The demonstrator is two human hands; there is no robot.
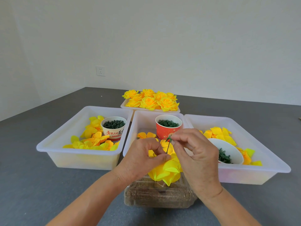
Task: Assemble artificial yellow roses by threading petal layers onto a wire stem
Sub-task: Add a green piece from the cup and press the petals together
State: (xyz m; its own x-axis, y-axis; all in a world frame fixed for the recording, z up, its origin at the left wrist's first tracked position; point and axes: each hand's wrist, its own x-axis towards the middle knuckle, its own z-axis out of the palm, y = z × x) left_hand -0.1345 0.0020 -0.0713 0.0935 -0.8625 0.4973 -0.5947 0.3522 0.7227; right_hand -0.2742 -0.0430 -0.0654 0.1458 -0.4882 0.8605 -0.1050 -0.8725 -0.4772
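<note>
From the head view, the person is working close to the body over the near edge of the middle bin [130, 154], which is probably keeping every supply within easy reach. The left hand [143, 159] is pinching the gathered yellow petal layers [167, 172] from above, its fingers curled round them so the centre hole is facing up. The right hand [193, 149] is pinching the top of the thin wire stem [168, 146] between thumb and fingertips, beside a small green piece at its upper end, and is holding it tilted with its lower tip at the petals; I judge the threading is under way. Behind the hands a red cup [168, 130] of green rings is standing in the middle bin. The left bin [48, 147] is holding loose petals and a white cup [113, 128], the right bin [276, 167] more petals and a bowl [231, 147] of green bits. Finished roses [151, 100] are lying on the far tray. A clear box [159, 198] is sitting on the tabletop [32, 185] under the wrists, crowding any downward move.
</note>
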